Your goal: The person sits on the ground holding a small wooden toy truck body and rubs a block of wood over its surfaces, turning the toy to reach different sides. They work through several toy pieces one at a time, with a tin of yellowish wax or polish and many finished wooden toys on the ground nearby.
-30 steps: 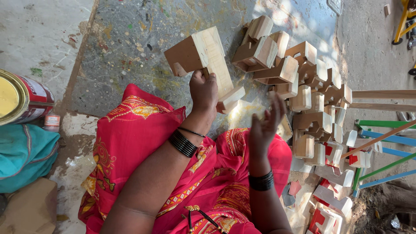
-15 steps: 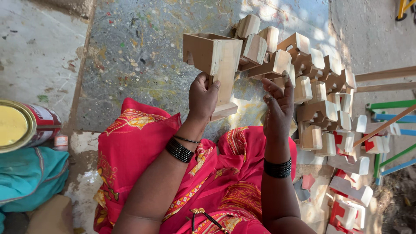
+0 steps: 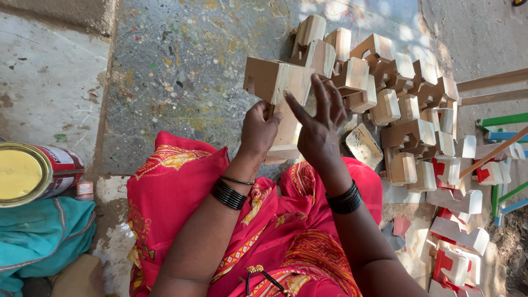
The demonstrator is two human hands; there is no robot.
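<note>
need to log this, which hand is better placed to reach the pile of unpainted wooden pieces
Right, probably. The right hand is open against the wooden piece and nearer the pile; the left hand grips that piece.

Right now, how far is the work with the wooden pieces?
Done: a few red-and-white painted pieces lie at lower right. In hand: the left hand grips one bare wooden piece while the right hand rests open against it. Left: a big pile of bare wooden pieces is unpainted.
</note>
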